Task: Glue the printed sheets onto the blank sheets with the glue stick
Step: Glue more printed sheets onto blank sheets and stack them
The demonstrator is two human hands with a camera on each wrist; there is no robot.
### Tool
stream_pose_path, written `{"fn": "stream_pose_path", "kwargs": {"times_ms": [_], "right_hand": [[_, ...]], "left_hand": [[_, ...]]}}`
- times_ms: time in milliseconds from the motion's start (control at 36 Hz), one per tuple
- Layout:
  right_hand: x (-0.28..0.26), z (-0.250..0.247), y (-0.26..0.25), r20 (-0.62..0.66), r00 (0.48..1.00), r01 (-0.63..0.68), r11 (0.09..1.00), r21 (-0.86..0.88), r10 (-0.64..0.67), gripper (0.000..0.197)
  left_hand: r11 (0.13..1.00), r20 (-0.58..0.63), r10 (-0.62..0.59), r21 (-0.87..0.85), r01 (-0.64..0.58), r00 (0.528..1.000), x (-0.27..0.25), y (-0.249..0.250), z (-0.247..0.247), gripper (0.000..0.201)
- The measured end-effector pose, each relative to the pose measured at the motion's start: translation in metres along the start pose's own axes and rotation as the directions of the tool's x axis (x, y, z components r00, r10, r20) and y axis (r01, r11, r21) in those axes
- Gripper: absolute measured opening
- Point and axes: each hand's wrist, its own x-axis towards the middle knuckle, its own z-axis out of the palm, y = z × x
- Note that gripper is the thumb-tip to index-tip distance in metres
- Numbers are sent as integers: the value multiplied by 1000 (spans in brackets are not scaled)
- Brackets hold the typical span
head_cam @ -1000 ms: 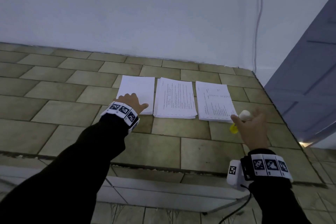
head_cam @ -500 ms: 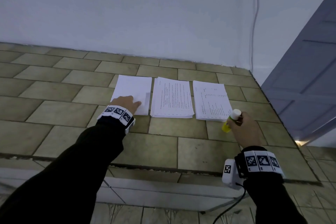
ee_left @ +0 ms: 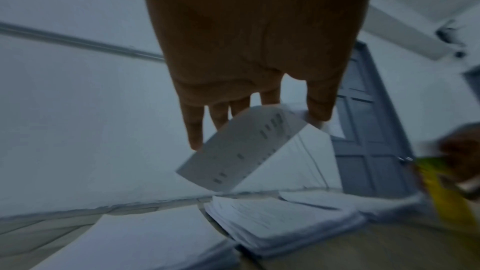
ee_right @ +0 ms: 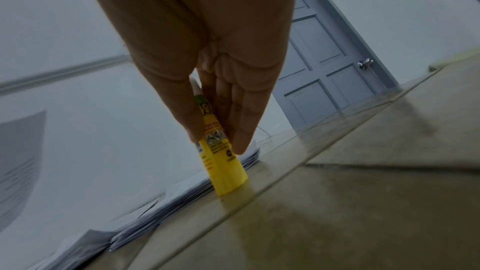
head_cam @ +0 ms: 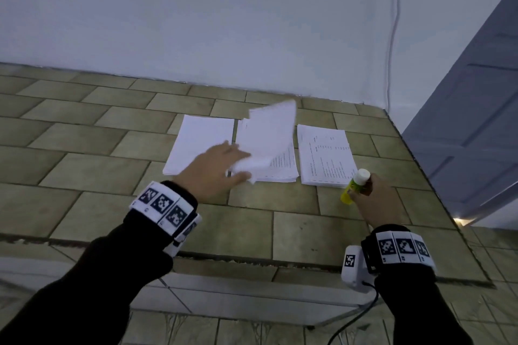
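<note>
Tiled counter (head_cam: 84, 176) against a pale wall, a grey panelled door (head_cam: 462, 148) at right, a thin cable (head_cam: 392, 36) running down the wall. On the counter, three paper stacks in a row: blank stack (head_cam: 196, 145) at left, printed stack (head_cam: 280, 165) in the middle, a second printed stack (head_cam: 325, 157) at right. Left hand (head_cam: 213, 168): thumb and fingers pinching the near corner of a single printed sheet (head_cam: 269, 131), held lifted and tilted above the middle stack, blurred by motion; in the left wrist view the sheet hangs curled from the fingertips (ee_left: 194, 141), rows of print on it. Right hand (head_cam: 375, 199): fingers wrapped round the glue stick (head_cam: 354, 187), yellow body, white cap on, base standing on the counter just beside the near right corner of the right stack. Step in hand, by judgement: taking one printed sheet off the stack; no gluing begun. Next move likely calls for laying the sheet down, uncapping the stick, which may need the left hand freed, then spreading glue and setting the sheet squarely on a blank one. Writing: lines of text on the printed sheets, too small to read; the stick's label carries dark lettering and small pictures, not legible; no brand can be made out.
</note>
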Motion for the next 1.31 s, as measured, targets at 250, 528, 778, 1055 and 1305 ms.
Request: {"fn": "stream_pose_path", "kwargs": {"times_ms": [250,528,778,1055,1305], "right_hand": [[-1,0,1,29,999,27,998,50,-29,43],[-8,5,-11,167,980,89,989,118,-108,41],[-18,17,-32,259,928,239,962,132,-267,37],[-25,50,-68,240,927,218,937,274,-287,50],[-34,87,-108,275,892,249,897,366,-360,27]], "left_hand": [[974,434,106,135,-180,895,-32,-5,38,61],[964,499,65,191,-183,864,-44,-18,50,75],[950,211,-239,255,182,948,-56,-21,64,94],[954,58,-101,288,80,993,-53,-39,79,94],[970,-10,-114,214,113,993,-52,-44,87,102]]}}
